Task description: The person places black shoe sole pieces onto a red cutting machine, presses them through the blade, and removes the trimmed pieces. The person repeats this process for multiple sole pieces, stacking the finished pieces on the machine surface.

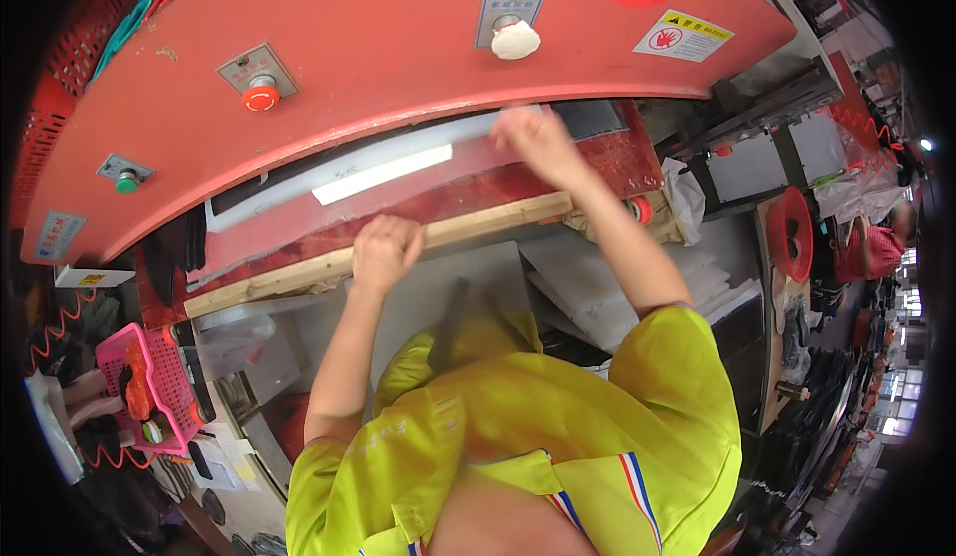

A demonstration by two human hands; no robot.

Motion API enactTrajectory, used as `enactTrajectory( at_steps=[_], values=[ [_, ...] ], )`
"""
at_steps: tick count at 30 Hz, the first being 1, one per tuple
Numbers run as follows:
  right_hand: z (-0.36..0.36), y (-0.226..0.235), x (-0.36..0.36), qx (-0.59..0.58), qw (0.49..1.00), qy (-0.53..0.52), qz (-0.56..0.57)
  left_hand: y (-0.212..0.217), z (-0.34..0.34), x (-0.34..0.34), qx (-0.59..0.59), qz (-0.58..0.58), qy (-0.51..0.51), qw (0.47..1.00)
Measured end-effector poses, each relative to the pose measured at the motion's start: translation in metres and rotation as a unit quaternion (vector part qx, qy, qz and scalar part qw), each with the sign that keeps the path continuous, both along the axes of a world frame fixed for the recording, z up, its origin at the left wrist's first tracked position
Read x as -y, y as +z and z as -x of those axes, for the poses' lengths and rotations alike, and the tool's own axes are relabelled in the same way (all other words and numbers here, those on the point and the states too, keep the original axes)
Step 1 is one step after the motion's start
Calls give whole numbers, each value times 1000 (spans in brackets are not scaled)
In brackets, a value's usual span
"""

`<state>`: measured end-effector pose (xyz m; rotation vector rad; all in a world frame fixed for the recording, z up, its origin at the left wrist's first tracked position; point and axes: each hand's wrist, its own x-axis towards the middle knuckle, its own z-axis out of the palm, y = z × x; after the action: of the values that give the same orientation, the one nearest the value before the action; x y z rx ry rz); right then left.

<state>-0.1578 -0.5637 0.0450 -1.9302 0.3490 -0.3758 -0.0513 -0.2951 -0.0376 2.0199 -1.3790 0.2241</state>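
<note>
Both forearms (pixel 347 357) extended, left hand (pixel 386 254) loosely curled, right hand (pixel 538 146) farther forward

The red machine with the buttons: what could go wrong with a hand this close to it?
The right hand is near the lower edge of the red machine; if that part moved, fingers might get pinched. A warning label there shows a hand.
The left hand is at the wooden strip, so a splinter seems possible.
</note>
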Motion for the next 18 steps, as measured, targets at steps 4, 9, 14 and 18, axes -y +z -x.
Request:
enactTrajectory(
  at_steps=[4,9,14,18],
  values=[
    [47,-67,-48,-91,940,-6,327,4,-4,8,5,-3,26,1000],
    [53,-87,-60,-26,932,-86,350,5,7,8,-46,-16,82,995],
    [73,-82,-77,-47,932,-97,345,6,30,-2,-53,-38,88,994],
    [119,-71,-104,-91,938,-70,327,9,68,-31,-44,-82,59,994]
  ],
)
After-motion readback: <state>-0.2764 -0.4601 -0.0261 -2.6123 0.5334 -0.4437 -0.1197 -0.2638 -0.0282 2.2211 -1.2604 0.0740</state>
